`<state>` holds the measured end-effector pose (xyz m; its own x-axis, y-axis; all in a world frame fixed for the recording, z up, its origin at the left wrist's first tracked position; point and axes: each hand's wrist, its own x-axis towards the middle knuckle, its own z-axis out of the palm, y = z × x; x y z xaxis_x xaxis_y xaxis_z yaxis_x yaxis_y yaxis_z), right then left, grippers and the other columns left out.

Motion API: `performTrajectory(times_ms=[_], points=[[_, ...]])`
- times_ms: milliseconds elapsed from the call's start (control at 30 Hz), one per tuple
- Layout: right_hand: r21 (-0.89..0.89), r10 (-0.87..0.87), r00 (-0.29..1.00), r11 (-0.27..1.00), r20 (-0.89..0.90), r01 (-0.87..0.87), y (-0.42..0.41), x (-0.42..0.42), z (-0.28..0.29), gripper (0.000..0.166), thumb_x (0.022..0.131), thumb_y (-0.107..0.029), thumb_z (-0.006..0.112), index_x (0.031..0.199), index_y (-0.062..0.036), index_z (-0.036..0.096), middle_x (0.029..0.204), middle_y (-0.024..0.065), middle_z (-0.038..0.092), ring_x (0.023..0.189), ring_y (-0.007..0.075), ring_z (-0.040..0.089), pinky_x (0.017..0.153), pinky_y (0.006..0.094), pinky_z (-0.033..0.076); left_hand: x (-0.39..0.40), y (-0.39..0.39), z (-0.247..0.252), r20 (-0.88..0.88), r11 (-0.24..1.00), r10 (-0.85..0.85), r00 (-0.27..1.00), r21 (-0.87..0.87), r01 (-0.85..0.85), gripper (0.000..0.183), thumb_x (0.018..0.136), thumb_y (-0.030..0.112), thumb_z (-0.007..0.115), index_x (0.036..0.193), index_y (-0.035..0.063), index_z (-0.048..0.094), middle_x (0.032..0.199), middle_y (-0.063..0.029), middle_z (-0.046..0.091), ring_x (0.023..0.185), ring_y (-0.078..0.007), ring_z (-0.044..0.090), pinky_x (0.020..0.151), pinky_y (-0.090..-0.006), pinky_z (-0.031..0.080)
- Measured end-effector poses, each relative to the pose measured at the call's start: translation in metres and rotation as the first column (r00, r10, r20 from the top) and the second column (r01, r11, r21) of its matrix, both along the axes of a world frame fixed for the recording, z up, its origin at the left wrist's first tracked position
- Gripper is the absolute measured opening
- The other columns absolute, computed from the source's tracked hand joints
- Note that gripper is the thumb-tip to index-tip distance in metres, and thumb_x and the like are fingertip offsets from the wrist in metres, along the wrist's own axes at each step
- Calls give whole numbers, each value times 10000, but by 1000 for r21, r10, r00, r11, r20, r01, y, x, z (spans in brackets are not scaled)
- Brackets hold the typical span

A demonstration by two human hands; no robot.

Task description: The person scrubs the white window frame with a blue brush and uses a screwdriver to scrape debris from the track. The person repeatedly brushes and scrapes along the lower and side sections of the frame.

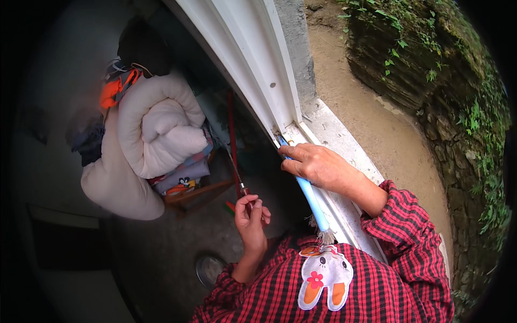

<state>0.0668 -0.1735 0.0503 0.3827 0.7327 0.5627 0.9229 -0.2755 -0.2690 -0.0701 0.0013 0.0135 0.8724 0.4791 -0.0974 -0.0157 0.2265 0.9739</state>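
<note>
My right hand (317, 165) grips a light blue brush (310, 194) laid along the white window-frame track (329, 216). Its narrow blue tip is in the corner where the track meets the upright frame (258, 52). Pale bristles (326, 237) stick out of its near end, close to my chest. On the room side, my left hand (252, 222) holds a tool with a dark red handle (247, 195) and a long thin metal shaft (235, 165). The shaft points away from me; its far tip is hard to make out.
Indoors, a rolled white quilt (161, 121) and folded cloths (181, 181) rest on a wooden stand (202, 191). A round metal object (210, 269) sits low by my left sleeve. Outside are a concrete sill (343, 137), a dirt path (387, 133) and a rock wall (404, 80) with plants.
</note>
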Motion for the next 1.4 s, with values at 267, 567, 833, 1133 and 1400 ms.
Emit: performTrajectory(times_ms=[267,567,833,1133,1400], points=[[-68,12,996,998,91,-6,2,-3,-6,155,737,-124,548,840,-15,586,1114,178,561,891,275,591,778,350,497,-6,4,-3,-4,1000,-29,1000,-8,29,138,900,27,523,1032,51,492,832,-37,526,585,-87,520,474,-189,394],[-67,14,996,998,85,-8,0,-4,-4,159,733,-115,550,853,-18,590,1130,174,560,911,271,592,785,346,499,-5,2,-3,18,1000,-5,1000,-20,6,120,907,46,532,1018,81,502,712,-8,524,557,-66,492,469,-172,361],[-24,18,998,1000,56,-17,-1,-1,-7,160,731,-111,552,858,-20,590,1141,168,559,915,274,592,792,345,496,-4,1,-1,9,1000,-16,1000,-19,16,120,906,44,533,1016,79,499,719,-12,521,562,-68,491,475,-175,367],[12,9,1000,1000,4,-9,-7,-5,-10,177,735,-114,551,876,-15,592,1140,164,557,899,272,590,785,354,490,-3,-1,0,3,1000,-20,1000,-18,20,126,904,45,537,1020,74,498,710,-21,525,558,-73,488,477,-179,370],[4,77,995,997,-68,-77,-8,5,-6,189,776,-125,520,905,-10,596,1139,170,558,959,298,575,825,363,478,-3,-2,-2,-3,1000,-25,1000,-8,25,128,902,37,536,1020,60,495,765,-22,520,590,-78,511,487,-191,396]])
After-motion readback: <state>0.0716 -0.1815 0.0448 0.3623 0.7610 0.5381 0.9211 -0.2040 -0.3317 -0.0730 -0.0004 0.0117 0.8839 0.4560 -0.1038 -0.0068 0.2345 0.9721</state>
